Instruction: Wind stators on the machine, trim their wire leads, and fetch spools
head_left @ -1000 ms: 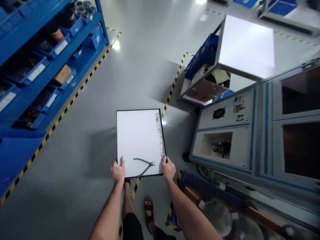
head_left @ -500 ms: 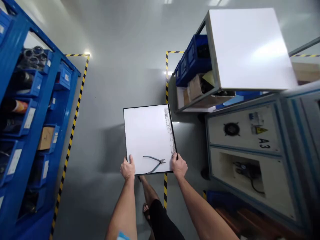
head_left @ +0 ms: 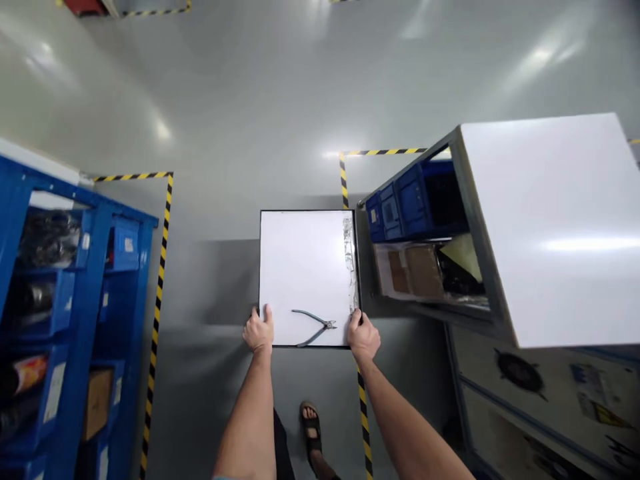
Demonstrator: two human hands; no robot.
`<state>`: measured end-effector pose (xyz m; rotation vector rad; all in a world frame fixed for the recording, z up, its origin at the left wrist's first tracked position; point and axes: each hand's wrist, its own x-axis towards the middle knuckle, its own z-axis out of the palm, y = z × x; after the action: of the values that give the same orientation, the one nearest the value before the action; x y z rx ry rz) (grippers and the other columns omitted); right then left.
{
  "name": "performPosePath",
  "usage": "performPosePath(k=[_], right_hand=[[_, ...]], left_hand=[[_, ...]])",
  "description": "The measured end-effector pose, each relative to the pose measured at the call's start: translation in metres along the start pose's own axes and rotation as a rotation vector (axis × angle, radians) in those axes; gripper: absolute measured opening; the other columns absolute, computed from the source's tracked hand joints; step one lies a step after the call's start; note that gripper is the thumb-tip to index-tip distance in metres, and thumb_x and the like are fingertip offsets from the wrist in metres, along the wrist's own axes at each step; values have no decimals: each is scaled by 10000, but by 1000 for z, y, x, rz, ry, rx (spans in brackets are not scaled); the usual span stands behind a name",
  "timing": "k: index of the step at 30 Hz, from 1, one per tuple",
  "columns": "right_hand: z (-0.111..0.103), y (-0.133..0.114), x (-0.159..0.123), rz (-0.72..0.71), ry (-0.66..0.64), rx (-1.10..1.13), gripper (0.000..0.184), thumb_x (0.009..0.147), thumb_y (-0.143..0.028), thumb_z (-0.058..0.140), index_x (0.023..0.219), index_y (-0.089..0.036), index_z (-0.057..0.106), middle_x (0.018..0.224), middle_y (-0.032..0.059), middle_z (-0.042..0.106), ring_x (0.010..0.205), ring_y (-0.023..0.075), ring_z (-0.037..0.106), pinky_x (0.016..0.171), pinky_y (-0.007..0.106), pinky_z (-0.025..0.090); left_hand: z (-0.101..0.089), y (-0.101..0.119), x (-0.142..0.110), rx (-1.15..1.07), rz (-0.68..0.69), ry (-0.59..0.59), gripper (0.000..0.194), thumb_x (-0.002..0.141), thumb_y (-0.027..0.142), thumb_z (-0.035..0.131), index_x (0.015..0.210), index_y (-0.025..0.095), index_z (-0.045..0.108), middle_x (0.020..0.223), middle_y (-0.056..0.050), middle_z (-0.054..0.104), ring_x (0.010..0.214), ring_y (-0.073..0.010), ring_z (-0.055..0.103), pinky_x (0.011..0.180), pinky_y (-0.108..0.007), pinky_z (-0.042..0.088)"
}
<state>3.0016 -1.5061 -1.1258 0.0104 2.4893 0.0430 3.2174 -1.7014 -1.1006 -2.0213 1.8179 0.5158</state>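
Observation:
Held out in front of me above the floor is a square white board (head_left: 306,267) with a thin black edge and a crinkled silvery strip along its right side. My left hand (head_left: 259,330) grips the board's near left edge, thumb on top. At the near right corner my right hand (head_left: 364,335) is closed on the edge, close to the strip's lower end. A pair of cutting pliers (head_left: 327,325) lies on the board between my hands, handles spread and jaws pointing right. The fingers under the board are hidden.
A blue rack (head_left: 95,300) with several blue bins runs along the left. On the right stands a white-topped metal shelf (head_left: 555,227) holding blue bins and a cardboard box (head_left: 423,270), with a cabinet (head_left: 525,413) nearer me. Yellow-black tape (head_left: 161,280) marks the grey floor.
I have walked forward along the floor between the racks; the shelf and blue rack now sit lower and nearer in view. The board and pliers stay in my hands' hold, almost unchanged.

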Motion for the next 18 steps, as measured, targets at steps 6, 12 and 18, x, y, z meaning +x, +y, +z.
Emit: performPosePath(k=[6,12,18], right_hand=[[-58,-210,61,76,-16,109,647,1254,-534,338,1461,-195,848,1242,221,887,1124,350,848,918,385,575],[-128,-402,141,102,-33,184,596,1246,-529,382,1418,-224,864,1237,197,899,1146,357,866,931,400,605],[-212,-593,237,109,-60,204,562,1237,-505,408,1368,-211,870,1237,204,900,1169,381,868,945,409,608]], left_hand=[[-123,134,187,46,76,-4,635,1195,621,538,1496,141,825,1143,-257,894,1097,-439,860,884,-438,580],[-225,269,345,80,91,-14,619,1197,586,564,1525,123,811,1117,-257,898,1093,-458,873,882,-448,605],[-317,411,498,110,89,-42,591,1204,564,554,1458,108,832,1084,-262,894,1076,-476,875,870,-467,606]])
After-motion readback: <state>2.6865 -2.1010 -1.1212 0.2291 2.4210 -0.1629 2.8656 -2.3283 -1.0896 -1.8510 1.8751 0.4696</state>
